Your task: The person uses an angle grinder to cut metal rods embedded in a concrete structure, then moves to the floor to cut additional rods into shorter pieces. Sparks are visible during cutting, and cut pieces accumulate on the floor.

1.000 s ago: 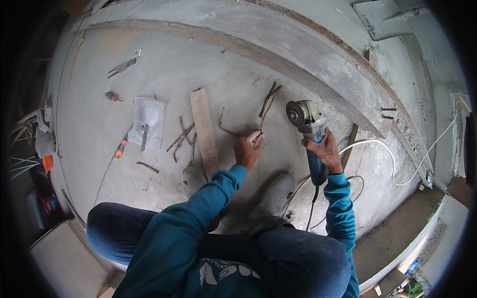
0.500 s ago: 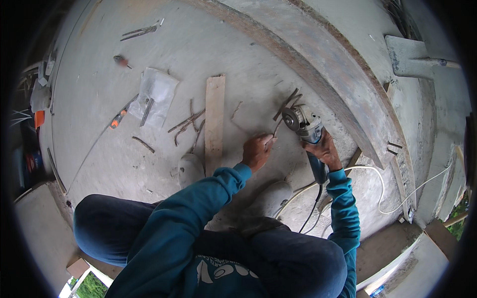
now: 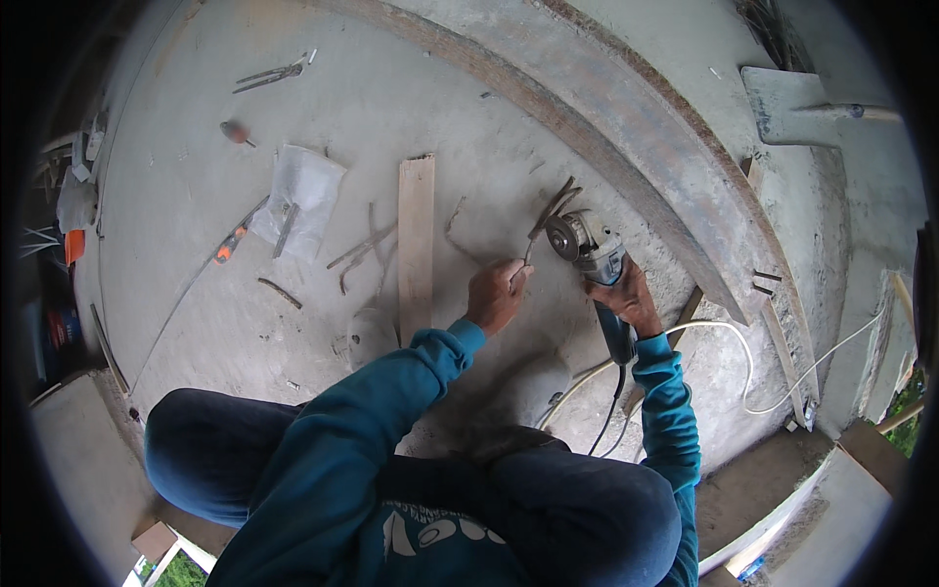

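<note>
A short, thin metal rod (image 3: 529, 251) sticks up from the pinched fingers of my left hand (image 3: 496, 295). Its far end comes close to a few dark rod pieces (image 3: 554, 205) on the floor; whether they touch is unclear. My right hand (image 3: 634, 299) is closed around the body of an angle grinder (image 3: 604, 256), just behind its metal head. The grinder's disc (image 3: 562, 238) faces left, slightly apart from the held rod. A dark power cord (image 3: 611, 409) trails from the grinder's rear toward my knees.
Left of my hands lie a wooden strip (image 3: 416, 245), bent rods (image 3: 364, 247), a clear plastic bag (image 3: 305, 191) and an orange-handled tool (image 3: 230, 245). A long rusty steel beam (image 3: 626, 147) curves along the far right. Beyond it rests a shovel (image 3: 782, 108). A pale cable (image 3: 738, 338) loops at right.
The whole view has shifted slightly. My left hand and the rod have moved a little left, away from the disc. The grinder stays in my right hand.
</note>
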Demonstrator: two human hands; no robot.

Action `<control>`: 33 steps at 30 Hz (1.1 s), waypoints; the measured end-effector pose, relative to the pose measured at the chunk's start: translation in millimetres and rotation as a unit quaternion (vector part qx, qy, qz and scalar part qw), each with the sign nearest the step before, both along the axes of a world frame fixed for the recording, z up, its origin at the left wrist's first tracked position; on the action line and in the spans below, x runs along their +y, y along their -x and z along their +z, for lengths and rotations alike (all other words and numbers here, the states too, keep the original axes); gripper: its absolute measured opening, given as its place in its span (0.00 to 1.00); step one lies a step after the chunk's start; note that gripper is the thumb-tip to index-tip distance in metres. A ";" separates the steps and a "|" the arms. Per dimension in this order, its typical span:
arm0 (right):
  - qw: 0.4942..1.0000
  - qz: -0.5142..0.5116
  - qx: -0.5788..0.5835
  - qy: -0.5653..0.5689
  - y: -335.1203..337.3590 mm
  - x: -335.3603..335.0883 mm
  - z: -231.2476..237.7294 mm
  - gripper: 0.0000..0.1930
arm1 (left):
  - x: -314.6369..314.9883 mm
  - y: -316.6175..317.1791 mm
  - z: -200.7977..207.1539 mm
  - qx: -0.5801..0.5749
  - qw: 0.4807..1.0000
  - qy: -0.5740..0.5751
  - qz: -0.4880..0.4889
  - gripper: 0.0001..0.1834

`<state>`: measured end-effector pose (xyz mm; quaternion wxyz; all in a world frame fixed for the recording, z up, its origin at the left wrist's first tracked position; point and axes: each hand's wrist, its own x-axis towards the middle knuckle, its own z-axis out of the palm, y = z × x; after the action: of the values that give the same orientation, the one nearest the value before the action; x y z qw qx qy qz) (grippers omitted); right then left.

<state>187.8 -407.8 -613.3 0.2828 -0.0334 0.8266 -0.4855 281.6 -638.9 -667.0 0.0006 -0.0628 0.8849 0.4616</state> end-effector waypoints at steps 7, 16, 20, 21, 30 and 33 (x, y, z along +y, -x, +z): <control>0.984 -0.154 0.043 0.073 -46.6 18.3 36.4 0.26 | -26.1 14.1 57.8 0.084 0.989 -0.035 0.114 0.16; 0.937 -0.320 0.000 0.139 -108.4 47.2 57.9 0.27 | 1.3 42.6 106.7 0.060 0.988 -0.133 0.048 0.19; 0.919 -0.371 0.068 0.116 -119.3 44.0 74.7 0.27 | 25.5 52.2 106.2 0.013 0.994 -0.111 0.013 0.19; 0.916 -0.377 0.094 0.101 -119.3 43.6 75.7 0.27 | 27.7 53.9 99.2 0.007 0.997 -0.072 0.007 0.19; 0.942 -0.326 0.043 0.067 -109.7 4.5 73.8 0.26 | -25.0 69.9 69.8 -0.304 0.896 -0.321 0.042 0.27; 0.947 -0.311 0.044 0.065 -101.7 -2.3 68.4 0.27 | -33.2 72.5 64.8 -0.296 0.918 -0.260 0.047 0.31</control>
<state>289.5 -410.0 -544.9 0.0783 0.1853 0.7742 -0.6001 209.1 -672.1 -602.2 0.2573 -0.2359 0.6890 0.6351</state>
